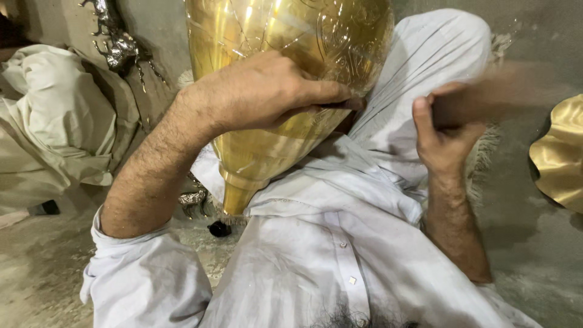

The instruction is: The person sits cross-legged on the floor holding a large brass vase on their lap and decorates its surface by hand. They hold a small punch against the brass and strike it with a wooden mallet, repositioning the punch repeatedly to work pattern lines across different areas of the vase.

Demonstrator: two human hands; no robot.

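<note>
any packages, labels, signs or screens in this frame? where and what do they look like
None in view: no package, label, sign or screen.
Nearest to one: engraved line patterns on the brass vessel, top centre, shiny gold, narrowing to a neck below; decoration only.
Left hand lies on the vessel; right hand grips a motion-blurred tool beside it.

**Gold, white and grey all over**

Under the left hand's fingers [316,94] sits a shiny golden brass vessel [285,36] with engraved swirl patterns. Past the right hand's fingers [425,115]: plain pale white clothing [316,243], a wavy gold dish [562,155]. Dull silver figurine [118,39], grey floor [534,243].
</note>
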